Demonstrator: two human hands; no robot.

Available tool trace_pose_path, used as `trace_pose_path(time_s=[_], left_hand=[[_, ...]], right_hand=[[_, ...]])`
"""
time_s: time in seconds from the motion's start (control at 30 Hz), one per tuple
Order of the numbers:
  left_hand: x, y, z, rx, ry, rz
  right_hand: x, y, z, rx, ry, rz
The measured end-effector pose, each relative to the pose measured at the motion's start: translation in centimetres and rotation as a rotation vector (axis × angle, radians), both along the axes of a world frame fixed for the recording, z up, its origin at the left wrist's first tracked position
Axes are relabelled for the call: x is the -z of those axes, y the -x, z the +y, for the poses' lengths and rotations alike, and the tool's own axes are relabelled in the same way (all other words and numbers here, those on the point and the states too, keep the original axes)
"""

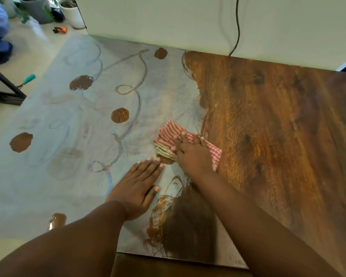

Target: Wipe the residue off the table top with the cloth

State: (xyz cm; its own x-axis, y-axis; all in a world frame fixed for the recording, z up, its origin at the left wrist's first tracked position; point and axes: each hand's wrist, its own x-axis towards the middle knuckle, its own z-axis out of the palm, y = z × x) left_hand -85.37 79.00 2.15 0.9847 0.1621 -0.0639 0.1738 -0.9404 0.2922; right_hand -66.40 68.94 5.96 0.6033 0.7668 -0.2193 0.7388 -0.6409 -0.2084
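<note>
Wood-grain table top [268,126] is clean on its right part; grey film and brown residue puddles [81,82] cover the left. My right hand [190,154] presses the bunched checked cloth [168,136] at the film's edge, beside a puddle, while my left hand [137,188] lies flat and empty. Risk: the cloth, apparently already soiled underneath, may smear residue onto cleaned wood, or my left palm may slide on the film.

cloth [169,139] on table top [268,116], residue [81,82] left, hands [192,156] on cloth
</note>
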Motion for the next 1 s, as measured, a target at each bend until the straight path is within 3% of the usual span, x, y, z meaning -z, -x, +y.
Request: trace_pose_path(time_s=[0.17,0.33,0.57,0.77,0.9,1.0], left_hand=[[-0.2,0.1,-0.2,-0.048,-0.046,-0.011],[-0.7,0.3,-0.4,-0.105,-0.034,-0.05],[-0.4,0.2,-0.4,-0.111,-0.025,-0.042],[-0.7,0.1,-0.4,-0.083,0.013,-0.026],[-0.8,0.2,-0.3,-0.09,0.041,-0.001],[-0.8,0.2,-0.4,-0.085,0.033,0.009]], right_hand=[[0.5,2.8,-2.0,-0.162,-0.008,0.013],[-0.5,0.6,-4.8,-0.177,0.038,0.03],[-0.3,0.1,0.5,-0.079,0.039,0.001],[-0.6,6.5,-5.4,-0.22,0.047,0.126],[-1.4,5.6,-9.7,-0.254,0.132,0.059],[-1.9,4.0,-9.3,-0.255,0.139,0.134]])
